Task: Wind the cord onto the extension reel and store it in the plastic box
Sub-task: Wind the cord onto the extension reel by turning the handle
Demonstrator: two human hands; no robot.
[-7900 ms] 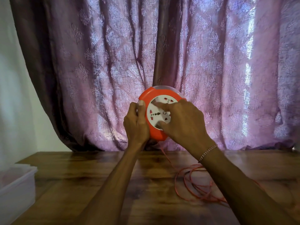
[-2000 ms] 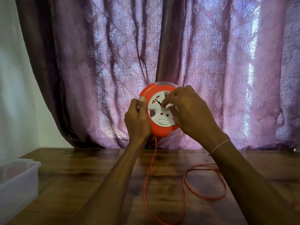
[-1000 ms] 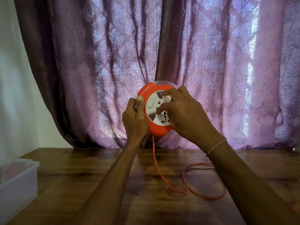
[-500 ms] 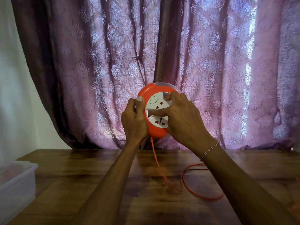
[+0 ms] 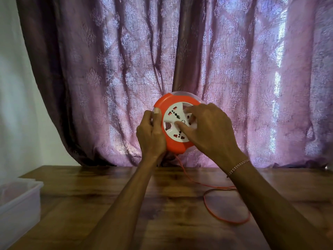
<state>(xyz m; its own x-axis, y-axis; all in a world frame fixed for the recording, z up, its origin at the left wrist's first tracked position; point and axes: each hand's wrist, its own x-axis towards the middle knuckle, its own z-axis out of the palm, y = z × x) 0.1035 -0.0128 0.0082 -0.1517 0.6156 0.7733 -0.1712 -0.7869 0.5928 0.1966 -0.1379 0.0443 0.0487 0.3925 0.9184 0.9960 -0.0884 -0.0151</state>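
Note:
I hold the round orange extension reel (image 5: 166, 103) upright above the wooden table (image 5: 90, 204), in front of the curtain. My left hand (image 5: 151, 134) grips its left rim, thumb on the front edge. My right hand (image 5: 209, 130) lies on the white socket face (image 5: 173, 120), fingers pressed into it. A thin orange cord (image 5: 209, 204) drops from under the reel and lies in one loose loop on the table to the right, partly hidden by my right forearm. The translucent plastic box (image 5: 18, 199) stands at the table's left edge, cut off by the frame.
A purple patterned curtain (image 5: 234, 69) hangs close behind the table's far edge. A pale wall (image 5: 14, 105) is at the left. Bare tabletop lies between the box and my arms.
The white socket face has turned under my right hand. The pile of cord on the table has shrunk from several loops to a single loop. The reel stays at about the same height.

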